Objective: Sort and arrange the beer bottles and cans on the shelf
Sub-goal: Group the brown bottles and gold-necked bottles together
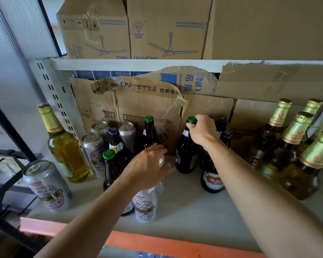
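Near the centre of the frame, a dark brown bottle (186, 155) stood upright on the grey shelf (194, 211), and our right hand (201, 134) gripped its green-capped neck. Lower and to the left, our left hand (147, 166) curled over the top of a silver can (145, 205), holding it from above. Other cans (93, 151) and dark bottles (110, 170) crowded left of centre. A pale yellow bottle (67, 151) stood at far left, gold-foiled bottles (291, 144) filled the right edge, and fan cartons (166, 28) lined the top.
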### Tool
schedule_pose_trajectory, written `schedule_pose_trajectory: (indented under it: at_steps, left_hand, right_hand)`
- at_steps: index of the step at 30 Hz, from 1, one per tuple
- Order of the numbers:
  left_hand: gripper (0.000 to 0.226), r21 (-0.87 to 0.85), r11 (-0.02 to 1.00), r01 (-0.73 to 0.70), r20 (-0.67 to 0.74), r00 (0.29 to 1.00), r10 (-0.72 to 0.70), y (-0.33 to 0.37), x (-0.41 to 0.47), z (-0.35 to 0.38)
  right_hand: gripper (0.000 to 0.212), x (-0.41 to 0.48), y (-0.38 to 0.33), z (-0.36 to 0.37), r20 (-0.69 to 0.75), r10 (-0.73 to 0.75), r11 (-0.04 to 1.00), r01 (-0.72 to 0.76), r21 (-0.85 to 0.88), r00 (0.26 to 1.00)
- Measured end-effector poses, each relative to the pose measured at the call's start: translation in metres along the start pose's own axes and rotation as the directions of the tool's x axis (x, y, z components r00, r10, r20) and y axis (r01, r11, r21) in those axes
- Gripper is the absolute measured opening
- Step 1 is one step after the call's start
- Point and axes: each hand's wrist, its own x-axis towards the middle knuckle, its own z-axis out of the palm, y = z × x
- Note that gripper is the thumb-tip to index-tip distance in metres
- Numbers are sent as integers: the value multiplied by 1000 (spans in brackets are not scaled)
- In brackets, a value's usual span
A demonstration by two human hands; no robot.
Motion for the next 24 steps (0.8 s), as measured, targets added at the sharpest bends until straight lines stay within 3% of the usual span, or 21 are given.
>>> schedule_pose_trajectory:
  at_steps: [4, 9, 12, 20, 24]
  left_hand:
    - [55, -5, 1000, 14, 6, 1000, -14, 0, -1, 0]
    - [55, -14, 1000, 21, 4, 1000, -21, 0, 0, 0]
    - [54, -9, 1000, 16, 4, 1000, -16, 0, 0, 0]
    - [56, -21, 1000, 10, 9, 1000, -10, -1, 0, 1]
    - [55, -20, 1000, 9, 4, 1000, -9, 0, 1, 0]
  right_hand:
    - [20, 5, -5, -11, 156, -38, 996, 51, -78, 987]
    - [44, 0, -10, -11, 41, -20, 991, 26, -132, 999]
    - [37, -4, -12, -8, -17, -23, 989, 20, -149, 1000]
    - [16, 5, -13, -20, 134, -40, 976, 67, -206, 990]
    - [32, 1, -14, -21, 135, -70, 966, 101, -237, 988]
